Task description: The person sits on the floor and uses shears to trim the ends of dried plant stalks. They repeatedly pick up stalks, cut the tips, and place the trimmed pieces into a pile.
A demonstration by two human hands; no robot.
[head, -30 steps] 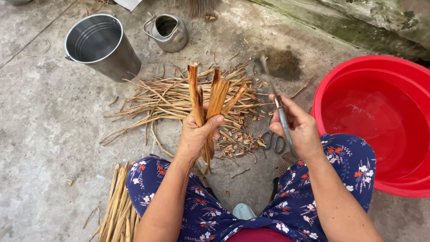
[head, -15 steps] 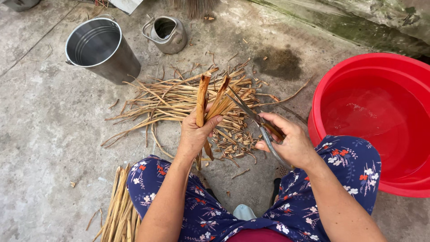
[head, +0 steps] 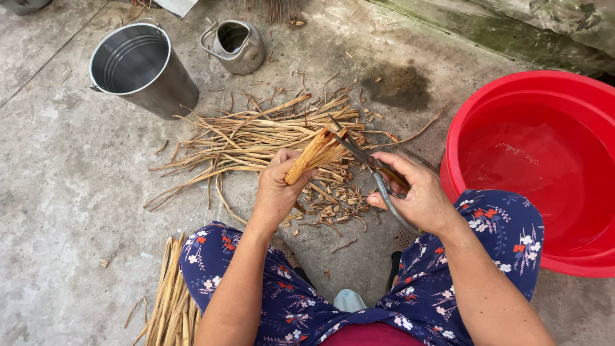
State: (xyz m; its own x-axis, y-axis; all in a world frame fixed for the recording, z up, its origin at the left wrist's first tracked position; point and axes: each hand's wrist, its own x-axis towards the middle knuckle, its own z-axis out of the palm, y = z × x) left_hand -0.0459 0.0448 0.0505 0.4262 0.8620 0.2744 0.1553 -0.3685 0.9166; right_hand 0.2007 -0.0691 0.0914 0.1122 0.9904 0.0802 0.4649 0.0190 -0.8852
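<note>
On a rough concrete yard floor (head: 57,192), beside a mossy wall, a seated person in floral trousers works over a scatter of dry split stalks (head: 256,138). The left hand (head: 277,192) is closed tight around a small bundle of strips (head: 315,154), held tilted up and to the right just above the litter of cut bits (head: 333,198). The right hand (head: 416,195) is wrapped through the handles of a pair of scissors (head: 368,166), the blades partly open with their tips meeting the top end of the bundle.

Judged from this, a clean cut calls for squaring the strip ends, keeping the left thumb well below the blades and closing the scissors in one firm squeeze.

Room is tight on the right: a red basin (head: 461,147) holding water sits just beside the scissor hand. A steel bucket (head: 144,74) and a small metal kettle (head: 237,45) stand well apart beyond the pile; more stalks (head: 170,301) lie by the left knee. Open floor spreads to the left.
</note>
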